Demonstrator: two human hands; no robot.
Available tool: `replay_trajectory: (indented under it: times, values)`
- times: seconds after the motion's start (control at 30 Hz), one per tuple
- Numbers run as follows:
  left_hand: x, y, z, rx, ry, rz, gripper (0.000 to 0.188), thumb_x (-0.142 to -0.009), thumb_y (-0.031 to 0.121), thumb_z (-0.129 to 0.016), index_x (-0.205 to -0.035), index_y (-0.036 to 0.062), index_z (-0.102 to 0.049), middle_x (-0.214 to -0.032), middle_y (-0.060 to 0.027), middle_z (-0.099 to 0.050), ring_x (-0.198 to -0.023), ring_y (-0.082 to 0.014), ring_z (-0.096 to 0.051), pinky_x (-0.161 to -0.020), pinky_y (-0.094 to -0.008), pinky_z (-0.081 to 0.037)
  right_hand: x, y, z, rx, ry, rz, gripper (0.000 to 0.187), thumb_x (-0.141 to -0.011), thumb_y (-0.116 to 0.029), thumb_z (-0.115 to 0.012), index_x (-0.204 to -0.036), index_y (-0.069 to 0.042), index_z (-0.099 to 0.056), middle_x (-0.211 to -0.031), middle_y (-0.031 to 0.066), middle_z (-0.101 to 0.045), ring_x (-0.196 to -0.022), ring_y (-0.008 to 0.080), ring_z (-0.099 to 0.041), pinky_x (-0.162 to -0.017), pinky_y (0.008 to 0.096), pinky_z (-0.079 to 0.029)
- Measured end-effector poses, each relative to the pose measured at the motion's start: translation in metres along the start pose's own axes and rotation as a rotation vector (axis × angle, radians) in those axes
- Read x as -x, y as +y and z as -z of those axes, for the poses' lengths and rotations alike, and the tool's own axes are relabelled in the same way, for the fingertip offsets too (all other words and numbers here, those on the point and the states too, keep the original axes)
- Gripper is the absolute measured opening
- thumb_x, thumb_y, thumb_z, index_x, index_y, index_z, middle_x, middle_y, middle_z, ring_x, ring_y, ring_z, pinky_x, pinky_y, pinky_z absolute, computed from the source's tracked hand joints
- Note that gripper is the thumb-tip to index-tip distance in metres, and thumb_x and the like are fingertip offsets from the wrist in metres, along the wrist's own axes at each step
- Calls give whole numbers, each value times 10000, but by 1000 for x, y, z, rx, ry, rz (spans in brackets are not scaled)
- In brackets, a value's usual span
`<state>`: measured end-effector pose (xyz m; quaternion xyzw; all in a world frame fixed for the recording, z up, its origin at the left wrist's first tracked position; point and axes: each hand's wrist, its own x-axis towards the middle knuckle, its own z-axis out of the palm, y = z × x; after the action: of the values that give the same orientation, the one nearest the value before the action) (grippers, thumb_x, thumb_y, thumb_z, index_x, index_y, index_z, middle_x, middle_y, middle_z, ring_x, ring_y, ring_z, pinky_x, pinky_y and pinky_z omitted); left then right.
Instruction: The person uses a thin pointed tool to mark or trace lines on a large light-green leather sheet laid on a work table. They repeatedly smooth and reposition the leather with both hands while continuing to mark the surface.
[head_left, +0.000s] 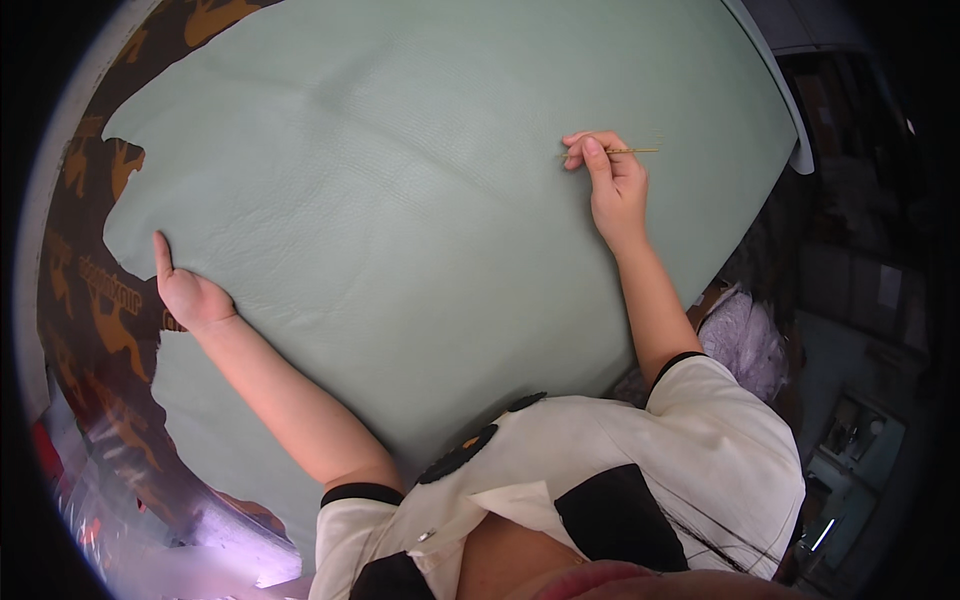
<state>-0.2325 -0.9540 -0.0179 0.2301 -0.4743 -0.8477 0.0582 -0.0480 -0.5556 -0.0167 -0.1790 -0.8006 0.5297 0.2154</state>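
— What's nearest?
— The left hand [190, 292], index finger stretched out, pressing flat on the near left edge of a pale green leather sheet [400, 200].
— And farther out?
— The right hand [612, 178] pinches a thin gold-coloured pen [625, 151] against the sheet's far right part.
— Underneath?
— A brown patterned table cover [90, 300], showing along the left.

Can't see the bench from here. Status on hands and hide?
Left hand flat on pale green leather sheet, index finger out. Right hand pinching thin yellow stick on the sheet. Nothing lying between them.
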Motion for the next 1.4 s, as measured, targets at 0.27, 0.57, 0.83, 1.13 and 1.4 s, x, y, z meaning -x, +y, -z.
replay_trajectory:
  times: [0.27,0.57,0.83,1.13,1.4]
  values:
    - [3,1,-2,6,5,23,420,-1024,194,-468,-1330,-93,-494,-1417,-195,-509,-1273,-332,-506,-1102,-439,-403,6,-2,-3,211,-56,148,305,-1001,-236,-564,-785,-40,-656,-763,43,-667,-833,192,-626,-779,316,-479]
    - [0,3,0,26,2,71,427,-1027,215,-467,-1324,-89,-502,-1415,-180,-516,-1268,-331,-508,-1114,-432,-385,12,-2,0,248,-24,146,325,-990,-240,-581,-735,-50,-647,-712,26,-651,-876,206,-617,-789,331,-472]
    - [-3,1,3,5,13,14,412,-1024,206,-469,-1305,-91,-517,-1392,-189,-535,-1253,-334,-520,-1105,-430,-399,10,-2,-2,257,-11,199,348,-1000,-256,-571,-731,-49,-643,-695,35,-645,-855,213,-618,-760,333,-477]
    - [-7,1,7,66,-28,52,411,-1024,197,-469,-1307,-98,-511,-1398,-192,-527,-1259,-336,-515,-1105,-434,-398,9,-2,-1,290,43,164,373,-1006,-270,-563,-732,-32,-650,-707,41,-655,-847,209,-613,-736,332,-478]
    - [-5,3,2,52,-32,80,422,-1026,214,-469,-1323,-84,-507,-1411,-178,-520,-1265,-333,-508,-1108,-430,-393,8,3,-1,283,109,99,354,-1022,-284,-539,-792,-35,-644,-750,43,-648,-841,188,-620,-746,310,-480]
